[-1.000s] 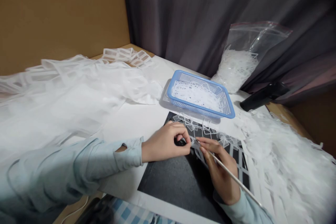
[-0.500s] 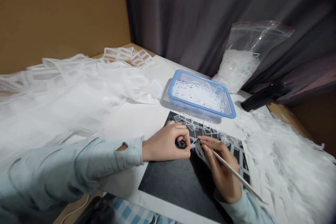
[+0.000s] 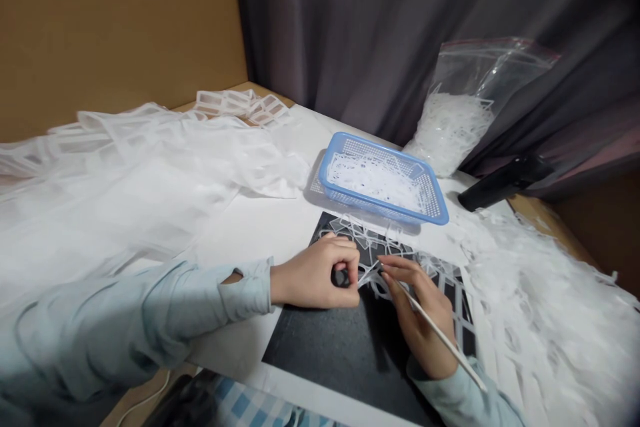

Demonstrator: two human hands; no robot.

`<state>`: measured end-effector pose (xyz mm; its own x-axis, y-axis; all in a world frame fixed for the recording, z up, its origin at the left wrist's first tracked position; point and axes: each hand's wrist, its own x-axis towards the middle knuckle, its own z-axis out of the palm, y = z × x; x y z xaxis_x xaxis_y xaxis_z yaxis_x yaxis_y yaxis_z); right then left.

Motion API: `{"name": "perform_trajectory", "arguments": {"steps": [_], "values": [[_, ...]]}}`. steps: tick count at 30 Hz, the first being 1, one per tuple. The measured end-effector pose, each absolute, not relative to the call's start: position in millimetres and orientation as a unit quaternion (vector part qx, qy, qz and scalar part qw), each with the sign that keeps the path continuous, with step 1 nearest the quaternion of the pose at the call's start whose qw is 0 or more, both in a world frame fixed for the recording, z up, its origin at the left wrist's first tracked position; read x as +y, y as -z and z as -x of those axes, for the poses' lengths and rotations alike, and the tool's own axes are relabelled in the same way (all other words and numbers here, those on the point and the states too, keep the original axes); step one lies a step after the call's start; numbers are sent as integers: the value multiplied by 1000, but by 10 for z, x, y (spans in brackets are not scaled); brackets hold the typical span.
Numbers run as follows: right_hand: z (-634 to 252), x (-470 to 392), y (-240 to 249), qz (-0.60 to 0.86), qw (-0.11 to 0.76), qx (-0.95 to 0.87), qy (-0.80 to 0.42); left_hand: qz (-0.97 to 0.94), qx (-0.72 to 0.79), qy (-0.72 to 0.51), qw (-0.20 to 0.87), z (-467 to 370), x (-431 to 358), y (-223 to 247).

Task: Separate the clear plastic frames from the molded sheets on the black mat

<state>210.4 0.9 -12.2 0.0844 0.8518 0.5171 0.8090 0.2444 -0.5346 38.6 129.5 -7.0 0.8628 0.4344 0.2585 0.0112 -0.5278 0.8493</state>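
Observation:
My left hand (image 3: 320, 273) is curled over the dark mat (image 3: 345, 337), thumb and forefinger closed on one end of a translucent white plastic strip (image 3: 369, 273). A small dark patch shows inside the curl of its fingers; I cannot make out what it is. Opposite it, my right hand (image 3: 425, 310) grips a thin white stick-like tool (image 3: 447, 340), held like a pen and slanting back over the wrist. Its fingertips are at the strip's other end; whether they touch it is unclear. Small white plastic frames (image 3: 370, 233) lie scattered on the mat behind both hands.
Behind the mat stands a blue basket (image 3: 385, 203) of small white pieces. A zip bag (image 3: 453, 123) of similar pieces leans by the curtain, near a black cylinder (image 3: 493, 187). White sheets of frames (image 3: 145, 180) pile up left; tangled white scraps (image 3: 555, 320) heap up right.
My left hand has shifted slightly left, and a bit more of the white strip shows between the hands. The right hand's stick has tilted a little more steeply.

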Motion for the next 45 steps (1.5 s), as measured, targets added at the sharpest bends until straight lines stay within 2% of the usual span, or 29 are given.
{"name": "perform_trajectory", "arguments": {"steps": [14,19,29,37,41,45], "values": [[-2216,37,148,645,395,-654,-6,-853,62,-216,471,-358,1299,91],[-2203,35,159,632,388,-670,-35,-870,10,-216,443,-326,1310,99],[-2183,50,199,627,394,-671,-44,-871,-65,-138,467,-254,1277,54],[-2157,65,211,628,406,-661,-58,-887,-117,-115,431,-256,1277,137],[-2111,46,207,580,412,-690,-128,-896,-100,-142,409,-247,1355,115],[-2077,35,177,550,413,-712,-140,-888,31,-215,406,-247,1492,49]]}}
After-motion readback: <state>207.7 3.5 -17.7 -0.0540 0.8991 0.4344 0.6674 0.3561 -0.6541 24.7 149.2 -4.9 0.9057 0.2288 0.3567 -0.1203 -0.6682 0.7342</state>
